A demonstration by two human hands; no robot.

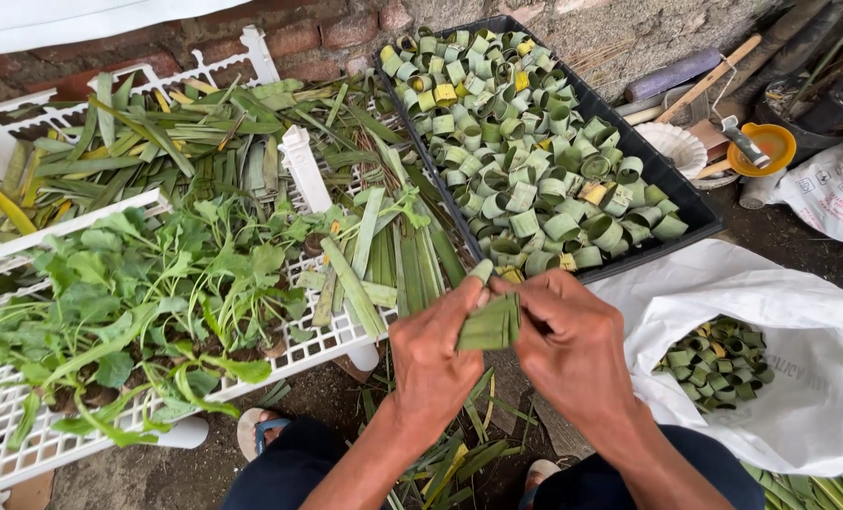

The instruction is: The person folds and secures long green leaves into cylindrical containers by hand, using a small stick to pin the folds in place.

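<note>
Head view: folded green leaf strip (489, 324), held low of centre between the left hand (431, 364) at 9 o'clock of it and the right hand (573, 354) at 3 o'clock, the fingers (473, 293) of both hands pinched together on its edges. Judged light, thin and pliant yet springy, prone to unfolding or splitting along the grain, so best pinched across the fold near the ends. At 12 o'clock lies a black tray (700, 227) of rolled leaf rings (525, 142); at 9 o'clock, a white rack (303, 170) with loose strips (157, 132); at 3 o'clock, a white sack (799, 368).
</note>
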